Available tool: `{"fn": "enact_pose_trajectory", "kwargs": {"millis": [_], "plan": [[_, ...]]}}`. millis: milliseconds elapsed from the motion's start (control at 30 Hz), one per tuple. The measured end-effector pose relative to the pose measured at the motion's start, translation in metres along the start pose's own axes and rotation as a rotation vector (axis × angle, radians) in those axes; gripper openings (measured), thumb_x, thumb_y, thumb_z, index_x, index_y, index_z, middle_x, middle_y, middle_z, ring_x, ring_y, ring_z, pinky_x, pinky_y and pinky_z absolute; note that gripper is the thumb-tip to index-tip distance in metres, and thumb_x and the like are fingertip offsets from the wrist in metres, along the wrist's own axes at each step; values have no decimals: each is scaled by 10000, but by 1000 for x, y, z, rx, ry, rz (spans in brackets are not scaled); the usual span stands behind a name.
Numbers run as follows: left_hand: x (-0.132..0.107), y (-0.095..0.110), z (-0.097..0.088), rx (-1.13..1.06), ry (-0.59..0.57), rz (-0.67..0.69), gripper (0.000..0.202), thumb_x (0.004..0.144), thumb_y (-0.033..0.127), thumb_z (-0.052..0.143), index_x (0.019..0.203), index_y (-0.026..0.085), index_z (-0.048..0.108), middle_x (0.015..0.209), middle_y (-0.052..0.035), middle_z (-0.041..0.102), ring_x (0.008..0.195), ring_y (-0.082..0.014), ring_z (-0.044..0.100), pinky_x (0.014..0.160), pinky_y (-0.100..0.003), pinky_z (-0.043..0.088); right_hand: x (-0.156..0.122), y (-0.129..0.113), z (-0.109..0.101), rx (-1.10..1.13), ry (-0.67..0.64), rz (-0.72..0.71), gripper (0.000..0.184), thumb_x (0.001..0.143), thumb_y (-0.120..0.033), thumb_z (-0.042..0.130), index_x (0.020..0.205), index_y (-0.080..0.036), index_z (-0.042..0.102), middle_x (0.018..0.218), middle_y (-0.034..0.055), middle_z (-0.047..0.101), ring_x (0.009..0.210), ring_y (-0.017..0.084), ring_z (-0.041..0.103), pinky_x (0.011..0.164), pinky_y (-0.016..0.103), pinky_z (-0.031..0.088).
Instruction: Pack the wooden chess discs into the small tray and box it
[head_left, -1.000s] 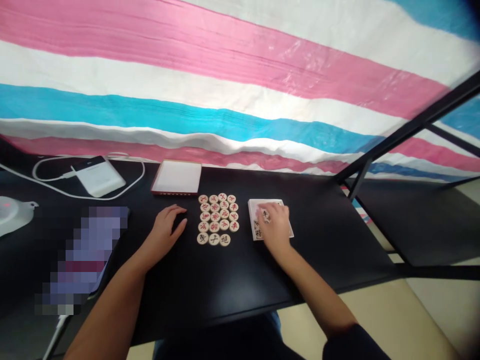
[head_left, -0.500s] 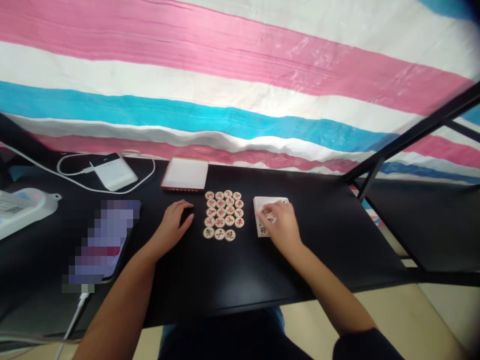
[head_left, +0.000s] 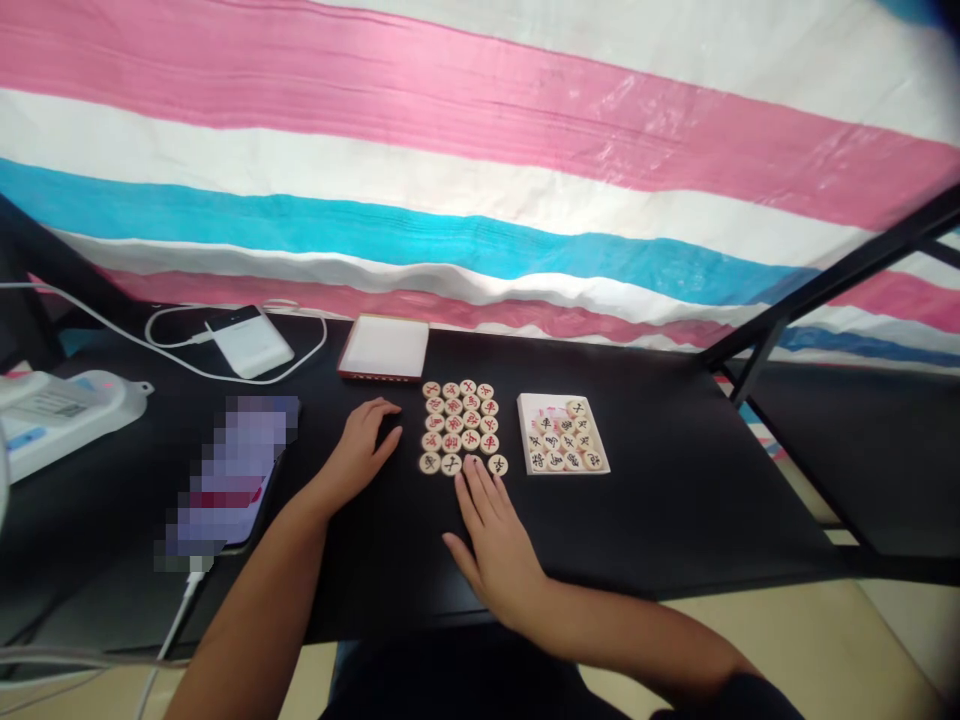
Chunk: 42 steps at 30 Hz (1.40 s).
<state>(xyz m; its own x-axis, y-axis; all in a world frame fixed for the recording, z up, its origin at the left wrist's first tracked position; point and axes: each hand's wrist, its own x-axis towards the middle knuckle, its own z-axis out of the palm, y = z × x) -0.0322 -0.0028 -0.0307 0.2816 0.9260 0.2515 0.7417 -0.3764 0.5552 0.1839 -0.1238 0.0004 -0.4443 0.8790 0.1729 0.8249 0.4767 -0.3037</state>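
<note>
Chinese chess pieces (head_left: 453, 424) lie in a tight block of rows on the black table; most have red characters, and the front row shows black ones. My right hand (head_left: 499, 550) lies palm down in front of the block, its fingers stretched out. Its fingertips touch a piece in the front row and partly cover it. My left hand (head_left: 361, 452) rests on the table left of the block, thumb and fingers apart, holding nothing. To the right, a shallow white box (head_left: 524, 440) holds several more black-character pieces (head_left: 568, 442), with its upper left part uncovered.
Behind the block is a box lid (head_left: 386, 347) with a white inside. At left lie a phone (head_left: 232, 475) with a blurred screen, a white power bank (head_left: 255, 345) with its cable, and a power strip (head_left: 75, 410). Striped sheeting (head_left: 450, 230) hangs behind the table.
My right hand has moved left from the white box to the block's front row. That row has gained a piece at its right end. My left hand stays beside the block.
</note>
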Motion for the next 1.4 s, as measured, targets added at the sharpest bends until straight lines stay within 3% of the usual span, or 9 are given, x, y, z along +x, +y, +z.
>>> {"fn": "enact_pose_trajectory", "kwargs": {"millis": [233, 433, 600, 800, 1000, 1167, 1267, 1333, 1400], "plan": [[-2, 11, 0, -19, -29, -33, 410, 870, 389, 338, 1183, 144, 438, 1240, -146, 465, 1234, -254, 371, 1021, -467, 299, -2, 11, 2, 28, 58, 74, 635, 885, -269, 373, 1429, -176, 59, 1475, 95, 151, 1351, 253, 127, 1062, 498, 271], [-11, 41, 25, 99, -116, 16, 657, 880, 466, 291, 1353, 18, 206, 1417, -259, 238, 1336, -318, 170, 1060, -534, 159, -4, 13, 12, 64, 94, 164, 670, 880, -283, 390, 1429, -171, 23, 1490, 98, 44, 1354, 279, 66, 1055, 498, 285], [-8, 49, 34, 171, -95, 46, 667, 886, 455, 283, 1379, 26, 153, 1432, -242, 216, 1348, -298, 116, 1062, -529, 148, 5, 20, 8, 110, 146, 196, 635, 895, -296, 363, 1429, -153, 49, 1489, 106, 76, 1360, 255, 52, 1077, 498, 226], [21, 39, 29, 153, -141, 36, 601, 897, 391, 249, 1357, 7, 204, 1406, -245, 275, 1328, -280, 214, 1070, -512, 138, 53, 57, -12, 330, 200, 333, 564, 908, -375, 305, 1408, -141, 190, 1455, 126, 224, 1349, 214, 158, 1085, 463, 212], [29, 42, 33, 145, -157, 67, 580, 895, 365, 257, 1354, 14, 219, 1406, -234, 285, 1333, -269, 201, 1075, -509, 122, 90, 73, 6, 406, 219, 401, 595, 859, -349, 346, 1373, -61, 264, 1432, 173, 264, 1339, 251, 189, 1077, 464, 215], [26, 40, 30, 83, -152, 40, 578, 892, 378, 259, 1356, 36, 217, 1413, -225, 278, 1337, -268, 190, 1072, -521, 122, 79, 75, -7, 359, 352, 378, 494, 843, -296, 362, 1305, -124, 393, 1354, 141, 414, 1273, 232, 342, 1024, 438, 302], [20, 34, 21, -27, -96, -3, 576, 895, 399, 251, 1356, 56, 219, 1418, -197, 290, 1336, -245, 206, 1083, -485, 144, 63, 95, -31, 171, 472, 505, 369, 814, -247, 395, 1131, -133, 546, 1152, 137, 577, 1098, 248, 483, 944, 434, 351], [17, 29, 14, -106, -54, -52, 567, 892, 424, 260, 1332, 68, 277, 1393, -184, 341, 1329, -235, 236, 1084, -451, 182, 53, 111, -44, 28, 416, 619, 279, 790, -254, 452, 977, -138, 623, 1003, 127, 629, 971, 258, 516, 888, 426, 363], [14, 26, 8, -166, -21, -103, 548, 884, 444, 285, 1294, 85, 343, 1356, -173, 395, 1310, -229, 284, 1074, -424, 230, 46, 125, -50, -45, 271, 651, 230, 775, -290, 507, 873, -147, 658, 932, 114, 639, 889, 245, 525, 842, 393, 370]]}}
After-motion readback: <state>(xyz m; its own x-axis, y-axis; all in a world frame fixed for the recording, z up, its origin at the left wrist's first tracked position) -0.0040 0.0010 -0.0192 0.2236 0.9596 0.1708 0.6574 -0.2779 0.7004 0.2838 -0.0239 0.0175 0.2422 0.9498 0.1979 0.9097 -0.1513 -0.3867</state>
